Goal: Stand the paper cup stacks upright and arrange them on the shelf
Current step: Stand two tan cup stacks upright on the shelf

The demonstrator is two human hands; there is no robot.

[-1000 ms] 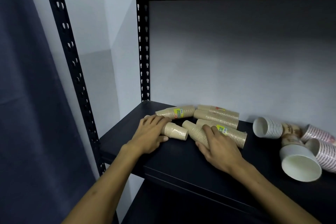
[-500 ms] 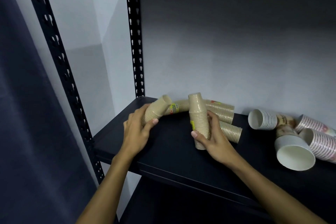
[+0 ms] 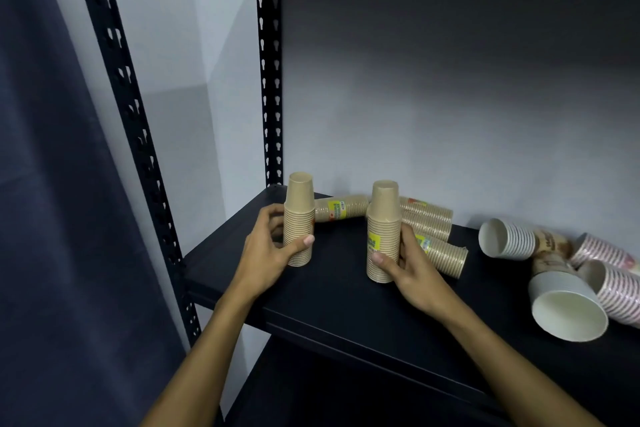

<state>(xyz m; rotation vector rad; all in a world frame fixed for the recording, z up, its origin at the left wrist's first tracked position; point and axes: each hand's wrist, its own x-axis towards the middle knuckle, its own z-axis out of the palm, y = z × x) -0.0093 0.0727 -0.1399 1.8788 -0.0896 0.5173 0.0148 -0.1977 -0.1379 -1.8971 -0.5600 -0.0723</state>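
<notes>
Left hand (image 3: pixel 268 250) wraps one kraft cup stack (image 3: pixel 299 224), upright near the black shelf's (image 3: pixel 332 291) left end — thumb in front, fingers behind. Right hand (image 3: pixel 410 262) grips a second upright stack (image 3: pixel 382 230). Behind them, three kraft stacks (image 3: pixel 427 218) lie flat; farther right, white and pink stacks (image 3: pixel 568 274) lie toppled.

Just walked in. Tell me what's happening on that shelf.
A person is standing paper cup stacks up on a black shelf. The left hand grips one brown stack upright, and the right hand grips another brown stack upright beside it. Behind them, several brown stacks lie on their sides. Further right, the white and pink striped stacks lie tipped over too.
</notes>
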